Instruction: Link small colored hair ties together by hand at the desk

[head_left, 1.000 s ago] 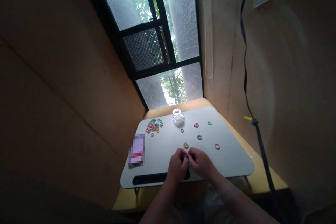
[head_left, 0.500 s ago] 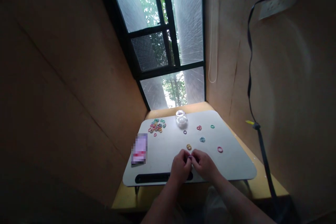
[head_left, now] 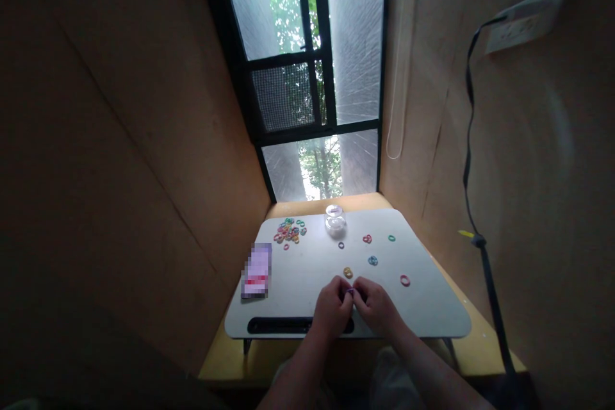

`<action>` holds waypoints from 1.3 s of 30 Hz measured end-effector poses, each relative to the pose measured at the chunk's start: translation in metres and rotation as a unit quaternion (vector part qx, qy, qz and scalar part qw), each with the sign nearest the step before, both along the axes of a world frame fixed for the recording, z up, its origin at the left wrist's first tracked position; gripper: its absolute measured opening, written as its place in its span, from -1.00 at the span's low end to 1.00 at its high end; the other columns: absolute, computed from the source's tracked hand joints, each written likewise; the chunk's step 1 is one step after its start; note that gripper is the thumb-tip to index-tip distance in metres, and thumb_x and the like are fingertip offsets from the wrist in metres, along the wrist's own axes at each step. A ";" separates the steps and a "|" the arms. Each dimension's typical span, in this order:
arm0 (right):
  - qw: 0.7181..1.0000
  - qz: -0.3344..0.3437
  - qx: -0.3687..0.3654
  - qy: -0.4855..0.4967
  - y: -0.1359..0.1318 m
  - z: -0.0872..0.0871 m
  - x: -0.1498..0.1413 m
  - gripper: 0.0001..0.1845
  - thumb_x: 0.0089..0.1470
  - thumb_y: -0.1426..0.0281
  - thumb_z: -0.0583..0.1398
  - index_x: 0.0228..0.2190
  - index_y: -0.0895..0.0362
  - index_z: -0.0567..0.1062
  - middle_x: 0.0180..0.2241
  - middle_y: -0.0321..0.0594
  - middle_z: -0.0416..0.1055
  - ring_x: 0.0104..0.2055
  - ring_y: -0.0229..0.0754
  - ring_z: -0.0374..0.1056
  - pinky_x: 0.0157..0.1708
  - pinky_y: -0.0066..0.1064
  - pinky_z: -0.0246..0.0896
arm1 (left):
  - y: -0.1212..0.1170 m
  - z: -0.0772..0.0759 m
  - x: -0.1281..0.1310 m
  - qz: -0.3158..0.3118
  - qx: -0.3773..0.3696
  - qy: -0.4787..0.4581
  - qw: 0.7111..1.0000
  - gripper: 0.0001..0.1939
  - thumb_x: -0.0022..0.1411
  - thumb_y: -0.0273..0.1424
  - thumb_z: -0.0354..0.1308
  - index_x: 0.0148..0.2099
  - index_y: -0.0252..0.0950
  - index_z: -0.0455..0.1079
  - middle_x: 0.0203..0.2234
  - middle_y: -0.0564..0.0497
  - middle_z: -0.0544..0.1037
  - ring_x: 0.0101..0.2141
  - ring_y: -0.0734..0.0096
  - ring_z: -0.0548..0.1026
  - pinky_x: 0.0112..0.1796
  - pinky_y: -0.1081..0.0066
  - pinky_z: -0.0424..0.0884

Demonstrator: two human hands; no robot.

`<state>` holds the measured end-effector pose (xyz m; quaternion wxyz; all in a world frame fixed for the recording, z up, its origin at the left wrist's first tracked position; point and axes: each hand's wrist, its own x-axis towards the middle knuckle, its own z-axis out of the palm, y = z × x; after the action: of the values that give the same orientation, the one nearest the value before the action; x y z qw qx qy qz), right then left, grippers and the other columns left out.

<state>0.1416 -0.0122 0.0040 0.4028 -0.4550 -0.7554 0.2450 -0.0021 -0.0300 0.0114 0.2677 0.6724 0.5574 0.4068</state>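
Note:
My left hand [head_left: 334, 304] and my right hand [head_left: 373, 304] meet above the front of the white lap table [head_left: 298, 282]. Both are closed, pinching a small purple hair tie [head_left: 350, 291] between their fingertips; most of it is hidden by the fingers. Just beyond them lie yellow hair ties [head_left: 348, 273]. Farther off are blue hair ties [head_left: 373, 261], red ones [head_left: 368, 239], a green one [head_left: 392, 238], a pink one [head_left: 405, 280] and a dark purple one [head_left: 341, 245]. A mixed pile of coloured hair ties [head_left: 289, 230] sits at the back left.
A clear round container [head_left: 335, 223] stands at the table's back edge. On the left lies a purple pack [head_left: 257, 271], blurred out. A black slot strip [head_left: 278, 325] runs along the front edge. The black cord [head_left: 468, 122] hangs down the right wall.
My view has shifted, so the scene sits slightly right and lower in the picture. My hands stay together with the purple hair tie between them; the hair ties on the table have not moved.

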 end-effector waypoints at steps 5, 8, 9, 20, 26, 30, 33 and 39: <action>1.000 0.005 0.000 -0.012 0.000 -0.001 -0.001 -0.81 0.10 0.38 0.05 -0.53 0.10 0.29 -0.56 -0.34 0.30 -0.48 -0.26 0.21 -0.44 -0.44 0.04 | 0.001 -0.001 -0.001 0.003 0.003 0.010 1.000 -0.95 0.16 -0.44 0.03 -0.35 -0.26 0.30 -0.55 0.13 0.38 -0.49 0.49 0.32 -0.43 0.48 0.15; 1.000 0.007 -0.001 -0.018 0.001 -0.002 -0.001 -0.81 0.12 0.37 0.04 -0.53 0.11 0.29 -0.55 -0.34 0.29 -0.47 -0.25 0.22 -0.43 -0.44 0.06 | 0.001 -0.002 -0.001 0.002 0.004 0.010 1.000 -0.95 0.16 -0.44 0.03 -0.34 -0.26 0.30 -0.54 0.12 0.40 -0.49 0.49 0.33 -0.42 0.48 0.16; 1.000 0.007 -0.001 -0.019 0.001 -0.003 -0.002 -0.81 0.12 0.37 0.04 -0.52 0.11 0.30 -0.55 -0.34 0.30 -0.47 -0.25 0.22 -0.43 -0.43 0.06 | 0.001 -0.002 -0.001 0.000 0.004 0.008 1.000 -0.95 0.16 -0.44 0.03 -0.34 -0.27 0.30 -0.54 0.12 0.40 -0.49 0.49 0.33 -0.42 0.48 0.16; 1.000 0.005 -0.008 -0.016 0.001 -0.002 -0.003 -0.80 0.10 0.35 0.06 -0.54 0.10 0.30 -0.57 -0.32 0.31 -0.50 -0.25 0.20 -0.46 -0.44 0.06 | 0.001 -0.002 -0.003 -0.006 0.003 -0.002 1.000 -0.94 0.18 -0.43 0.04 -0.33 -0.26 0.33 -0.54 0.10 0.41 -0.49 0.47 0.33 -0.42 0.47 0.17; 0.999 0.008 -0.010 -0.032 0.005 -0.006 -0.004 -0.79 0.11 0.33 0.06 -0.54 0.10 0.30 -0.58 -0.32 0.30 -0.50 -0.25 0.20 -0.47 -0.45 0.08 | 0.002 -0.001 -0.006 -0.009 -0.005 -0.022 1.000 -0.93 0.17 -0.43 0.06 -0.31 -0.27 0.36 -0.53 0.09 0.42 -0.49 0.46 0.33 -0.42 0.46 0.17; 0.999 0.012 -0.017 -0.045 0.006 -0.009 -0.004 -0.77 0.14 0.29 0.05 -0.52 0.10 0.32 -0.57 -0.32 0.31 -0.50 -0.24 0.22 -0.47 -0.44 0.09 | 0.002 -0.003 -0.008 -0.007 -0.001 -0.029 1.000 -0.93 0.15 -0.44 0.06 -0.29 -0.27 0.37 -0.51 0.08 0.44 -0.47 0.45 0.34 -0.40 0.45 0.17; 0.998 0.012 -0.022 -0.050 0.006 -0.009 -0.003 -0.77 0.14 0.29 0.05 -0.50 0.10 0.33 -0.57 -0.31 0.32 -0.50 -0.23 0.23 -0.46 -0.44 0.10 | 0.002 -0.004 -0.008 -0.008 0.001 -0.030 1.000 -0.93 0.15 -0.43 0.06 -0.29 -0.26 0.36 -0.51 0.08 0.44 -0.47 0.45 0.35 -0.41 0.45 0.16; 0.999 0.012 -0.017 -0.041 0.006 -0.008 -0.003 -0.78 0.11 0.31 0.05 -0.52 0.10 0.35 -0.58 -0.30 0.33 -0.50 -0.23 0.23 -0.48 -0.43 0.10 | 0.001 -0.001 -0.007 -0.007 0.005 -0.028 1.000 -0.94 0.14 -0.44 0.07 -0.31 -0.27 0.35 -0.52 0.09 0.43 -0.47 0.46 0.35 -0.41 0.46 0.17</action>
<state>0.1385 -0.0066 -0.0036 0.3609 -0.4626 -0.7722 0.2437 -0.0092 -0.0294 0.0107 0.2823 0.6662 0.5430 0.4263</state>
